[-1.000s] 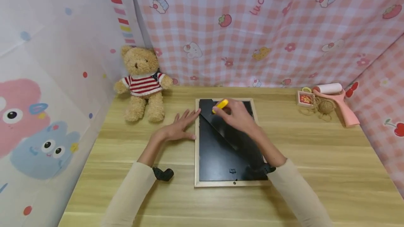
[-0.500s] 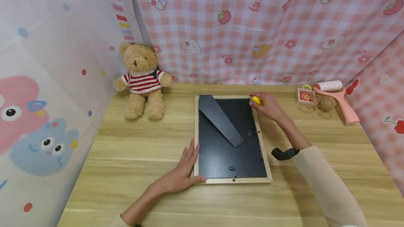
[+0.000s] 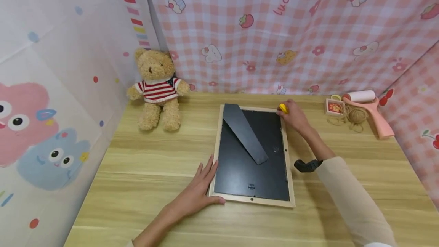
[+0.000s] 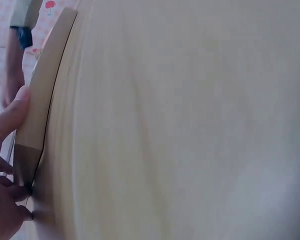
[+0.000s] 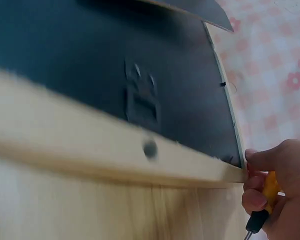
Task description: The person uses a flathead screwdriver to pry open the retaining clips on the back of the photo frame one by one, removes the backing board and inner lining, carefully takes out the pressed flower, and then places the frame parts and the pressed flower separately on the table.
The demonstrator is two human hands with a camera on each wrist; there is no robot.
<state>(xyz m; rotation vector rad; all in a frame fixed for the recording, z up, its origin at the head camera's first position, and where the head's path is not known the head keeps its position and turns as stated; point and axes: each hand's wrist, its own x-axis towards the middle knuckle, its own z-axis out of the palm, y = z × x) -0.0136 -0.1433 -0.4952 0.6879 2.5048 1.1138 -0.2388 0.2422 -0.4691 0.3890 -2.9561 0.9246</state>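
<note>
A picture frame (image 3: 253, 201) with a light wood border lies face down, its black backing board (image 3: 236, 174) showing. The black stand leg (image 3: 245, 134) runs diagonally across the board. My left hand (image 3: 193, 193) rests at the frame's near left corner, fingers fairly straight along the side and thumb at the near edge. At the far right corner, my right hand (image 3: 295, 117) touches the border with its thumb and fingertips. That hand also holds a yellow-handled screwdriver (image 5: 271, 192) in its curled fingers; the black collar and part of the metal shaft show in the right wrist view.
A teddy bear (image 3: 158, 90) in a striped sweater sits at the back left. At the back right are a small box (image 3: 334, 107), a ball of twine (image 3: 356, 115) and a pink-handled lint roller (image 3: 374, 111). Patterned cloth (image 3: 260, 48) hangs behind the wooden table (image 3: 154, 170).
My right hand went from over the stand leg to the far right corner with the screwdriver. My left hand slid down to the near left corner. The frame has turned slightly clockwise.
</note>
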